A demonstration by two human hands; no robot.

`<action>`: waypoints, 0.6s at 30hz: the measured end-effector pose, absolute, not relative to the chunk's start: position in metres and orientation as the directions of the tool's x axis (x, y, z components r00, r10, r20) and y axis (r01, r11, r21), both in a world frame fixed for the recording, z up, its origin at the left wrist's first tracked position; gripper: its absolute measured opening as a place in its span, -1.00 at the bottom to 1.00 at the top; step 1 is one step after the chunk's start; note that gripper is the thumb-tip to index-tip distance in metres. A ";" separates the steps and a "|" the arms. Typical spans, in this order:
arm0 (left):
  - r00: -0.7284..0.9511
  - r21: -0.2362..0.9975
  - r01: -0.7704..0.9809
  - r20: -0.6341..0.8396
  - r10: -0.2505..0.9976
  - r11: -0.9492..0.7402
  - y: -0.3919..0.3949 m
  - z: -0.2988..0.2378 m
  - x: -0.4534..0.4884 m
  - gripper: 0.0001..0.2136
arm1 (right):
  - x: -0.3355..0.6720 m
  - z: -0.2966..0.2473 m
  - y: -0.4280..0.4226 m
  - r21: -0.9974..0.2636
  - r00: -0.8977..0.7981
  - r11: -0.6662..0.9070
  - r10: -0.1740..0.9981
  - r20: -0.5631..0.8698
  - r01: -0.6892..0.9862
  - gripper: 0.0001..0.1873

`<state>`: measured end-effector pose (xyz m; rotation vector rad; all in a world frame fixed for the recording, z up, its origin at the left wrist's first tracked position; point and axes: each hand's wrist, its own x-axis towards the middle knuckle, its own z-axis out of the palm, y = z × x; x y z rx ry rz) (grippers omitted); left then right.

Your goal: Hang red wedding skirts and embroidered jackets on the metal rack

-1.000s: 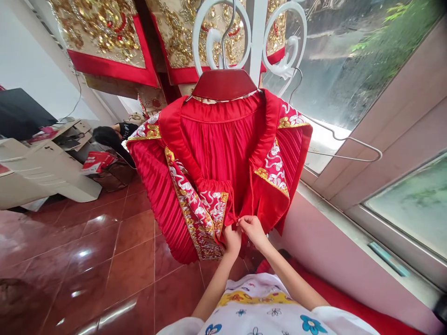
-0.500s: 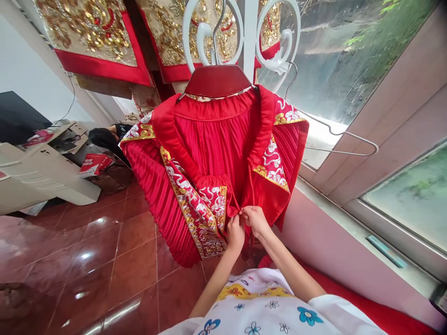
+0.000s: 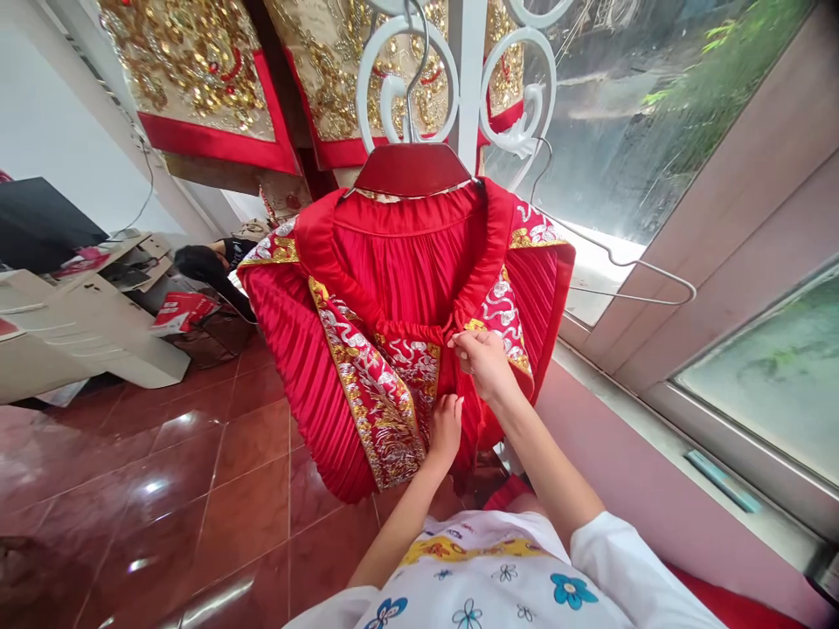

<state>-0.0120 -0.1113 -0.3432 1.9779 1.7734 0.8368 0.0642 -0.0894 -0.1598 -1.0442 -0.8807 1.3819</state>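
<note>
A red pleated skirt (image 3: 399,271) with gold and silver embroidered panels hangs by its waistband from a hanger (image 3: 414,170) with a dark red middle. At the front, the two waistband ends are drawn together by a thin red drawstring (image 3: 449,328). My right hand (image 3: 483,358) pinches the drawstring just below the place where the ends meet. Lower down, beside the embroidered front panel (image 3: 412,371), my left hand (image 3: 447,428) is closed against the red cloth. Whatever lies between its fingers is hidden.
An unused wire hanger (image 3: 622,253) juts out at the right, by the window (image 3: 760,358). Gold-sequined garments (image 3: 203,79) with red borders hang behind a white scrolled metal frame (image 3: 468,79). Far left, a person (image 3: 203,258) bends near a desk (image 3: 98,323).
My right hand has moved up with the drawstring, away from my left hand. The waistband ends have come together, closing the front gap. My left hand stays low.
</note>
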 end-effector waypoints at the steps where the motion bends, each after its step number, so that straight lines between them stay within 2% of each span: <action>1: 0.045 0.619 0.772 0.180 0.983 -0.148 -0.114 -0.339 -0.014 -0.77 | 0.064 -0.162 -0.089 -0.941 0.041 -0.074 0.995 -0.093 -0.330 -0.87; 4: 0.092 0.632 0.759 0.139 0.986 -0.160 -0.125 -0.313 -0.024 -0.78 | 0.067 -0.171 -0.090 -0.952 0.068 -0.018 0.997 -0.041 -0.306 -0.82; 6: 0.109 0.653 0.728 0.194 0.975 -0.211 -0.132 -0.281 -0.035 -0.78 | 0.069 -0.177 -0.094 -0.959 0.060 0.012 0.998 -0.005 -0.283 -0.77; 7: 0.100 0.657 0.708 0.271 0.957 -0.260 -0.134 -0.262 -0.041 -0.75 | 0.070 -0.180 -0.096 -0.960 0.047 0.017 0.999 0.004 -0.279 -0.75; 8: 0.052 0.641 0.684 0.433 0.900 -0.348 -0.134 -0.242 -0.046 -0.73 | 0.070 -0.182 -0.098 -0.960 0.034 0.016 0.999 0.007 -0.279 -0.73; 9: 0.004 0.585 0.684 0.594 0.805 -0.435 -0.132 -0.222 -0.050 -0.72 | 0.071 -0.185 -0.100 -0.960 0.022 0.015 1.000 0.009 -0.279 -0.71; 11: -0.028 0.462 0.739 0.749 0.661 -0.491 -0.121 -0.189 -0.053 -0.75 | 0.072 -0.187 -0.103 -0.964 0.010 0.022 1.000 0.020 -0.266 -0.68; 12: -0.005 0.427 0.762 0.757 0.654 -0.488 -0.113 -0.178 -0.053 -0.74 | 0.073 -0.188 -0.104 -0.968 0.007 0.031 1.000 0.031 -0.250 -0.67; 14: 0.075 0.421 0.764 0.694 0.716 -0.489 -0.097 -0.166 -0.049 -0.77 | 0.076 -0.190 -0.104 -0.978 0.009 0.064 0.998 0.063 -0.199 -0.65; 16: 0.120 0.487 0.717 0.620 0.776 -0.499 -0.086 -0.163 -0.047 -0.84 | 0.079 -0.193 -0.103 -0.985 0.018 0.100 0.995 0.099 -0.141 -0.65; 18: 0.091 0.590 0.628 0.592 0.801 -0.507 -0.085 -0.162 -0.051 -0.83 | 0.083 -0.195 -0.101 -0.989 0.026 0.115 0.993 0.113 -0.098 -0.65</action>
